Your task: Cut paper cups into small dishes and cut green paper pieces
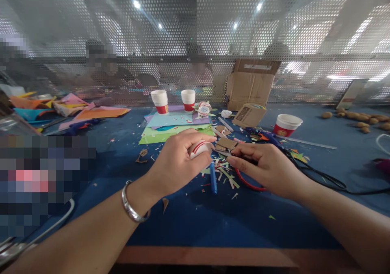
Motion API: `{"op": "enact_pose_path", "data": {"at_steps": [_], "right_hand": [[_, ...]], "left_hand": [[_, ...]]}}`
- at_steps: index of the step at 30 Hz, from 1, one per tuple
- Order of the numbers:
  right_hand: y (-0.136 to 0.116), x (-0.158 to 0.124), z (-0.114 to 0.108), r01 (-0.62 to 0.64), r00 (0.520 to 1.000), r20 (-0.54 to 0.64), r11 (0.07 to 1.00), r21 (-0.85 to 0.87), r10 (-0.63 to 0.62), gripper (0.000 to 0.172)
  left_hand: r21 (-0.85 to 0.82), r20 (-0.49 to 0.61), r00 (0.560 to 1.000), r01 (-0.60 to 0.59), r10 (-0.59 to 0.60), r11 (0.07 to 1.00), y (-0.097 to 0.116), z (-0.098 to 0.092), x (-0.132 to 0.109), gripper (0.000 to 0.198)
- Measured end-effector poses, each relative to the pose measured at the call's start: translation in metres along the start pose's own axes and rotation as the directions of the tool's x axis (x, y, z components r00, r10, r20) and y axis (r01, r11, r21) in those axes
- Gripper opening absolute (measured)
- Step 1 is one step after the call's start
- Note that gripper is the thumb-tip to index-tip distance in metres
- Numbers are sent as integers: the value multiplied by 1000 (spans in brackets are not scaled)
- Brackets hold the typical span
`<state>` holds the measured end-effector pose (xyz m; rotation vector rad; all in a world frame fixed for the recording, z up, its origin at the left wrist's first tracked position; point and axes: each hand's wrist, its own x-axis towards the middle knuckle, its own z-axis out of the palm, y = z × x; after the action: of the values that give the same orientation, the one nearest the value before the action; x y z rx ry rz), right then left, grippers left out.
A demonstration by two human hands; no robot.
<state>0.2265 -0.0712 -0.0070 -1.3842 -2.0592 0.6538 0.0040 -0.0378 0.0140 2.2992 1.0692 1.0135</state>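
My left hand (179, 160) is closed around a curved white paper cup piece (201, 148) with red stripes, held above the table. Just to its right, my right hand (268, 166) has its fingers bent around what look like scissors; a red loop handle (248, 183) shows under the palm. A short grey blade (224, 153) points left toward the cup piece, and my fingers hide most of the tool. Below and between the hands lies a blue pen-like stick (213, 176). Paper scraps (227, 170) and a cardboard bit (225, 144) lie around it.
Coloured paper sheets (170, 121) and stacked paper cups (159, 101) stand behind. A red-white cup (287, 125), a glue gun (263, 137) with black cable (319, 178) and a cardboard box (251, 85) are to the right. Behind everything rises a perforated metal screen (195, 30).
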Motion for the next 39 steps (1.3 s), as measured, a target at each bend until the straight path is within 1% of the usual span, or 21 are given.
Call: {"op": "enact_pose_path", "data": {"at_steps": [8, 11, 13, 15, 17, 20, 22, 25, 27, 30, 33, 35, 39], "right_hand": [[-2, -1, -3, 57, 998, -21, 998, 14, -56, 36], [-5, -2, -7, 84, 996, -27, 996, 22, -83, 34], [-8, -2, -11, 109, 994, -19, 994, 32, -108, 34], [-9, -3, -14, 128, 992, -16, 990, 51, -128, 34], [-9, -3, -17, 124, 992, -12, 990, 67, -124, 34], [-7, -2, -19, 89, 996, 12, 991, 105, -90, 35], [-4, -2, -20, 68, 997, 36, 988, 140, -73, 36], [0, 0, -20, 52, 997, 54, 980, 192, -64, 38], [1, 1, -20, 49, 996, 62, 974, 223, -64, 38], [1, 1, -20, 35, 996, 70, 960, 277, -57, 38], [1, 2, -20, 13, 998, 54, 945, 327, -32, 40], [2, 3, -19, 20, 999, 30, 954, 298, -30, 40], [-2, 1, -15, 110, 991, -83, 990, 87, -103, 33]], "left_hand": [[3, -48, 994, -97, 97, 995, -3, 3, -4, 30], [-18, -40, 991, -128, 128, 992, -4, 0, -5, 31], [-71, -22, 991, -131, 130, 989, -6, -2, -4, 32], [-168, 11, 994, -102, 105, 981, -7, -4, -3, 32], [-291, 69, 997, -23, 45, 956, -9, -5, 0, 33], [-452, 162, 985, 120, -51, 884, -13, -3, 4, 33], [-538, 205, 975, 182, -82, 823, -16, 0, 6, 33], [-636, 242, 965, 234, -97, 735, -20, 4, 6, 34], [-672, 257, 961, 256, -106, 694, -21, 5, 6, 34], [-694, 270, 956, 274, -112, 666, -21, 6, 5, 34], [-715, 260, 959, 270, -114, 645, -22, 7, 5, 32], [-734, 257, 959, 275, -121, 621, -22, 8, 5, 30], [-760, 249, 956, 292, -154, 581, -21, 11, 6, 25]]}}
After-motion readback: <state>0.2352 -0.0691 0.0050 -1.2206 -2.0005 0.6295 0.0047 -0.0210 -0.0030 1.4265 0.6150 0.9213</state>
